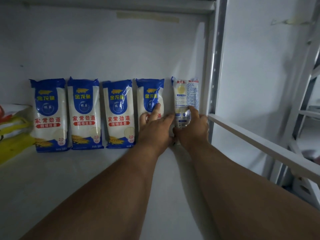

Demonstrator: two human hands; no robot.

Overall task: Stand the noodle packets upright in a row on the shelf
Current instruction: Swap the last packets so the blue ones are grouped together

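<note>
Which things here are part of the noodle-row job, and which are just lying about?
Job:
- four front-facing packets, upright in a row
- fifth packet, back label out, at the row's right end
- left hand on the fourth packet
- right hand on the fifth packet
- shelf

Lying about:
- yellow bag at far left
- tape on the back wall

Four noodle packets (pixel 50 116) show blue-and-white fronts with red lettering; the fifth packet (pixel 186 99) shows pale, blue-printed backing. Shelf (pixel 69 179) white, bag (pixel 15 135) yellow.
</note>
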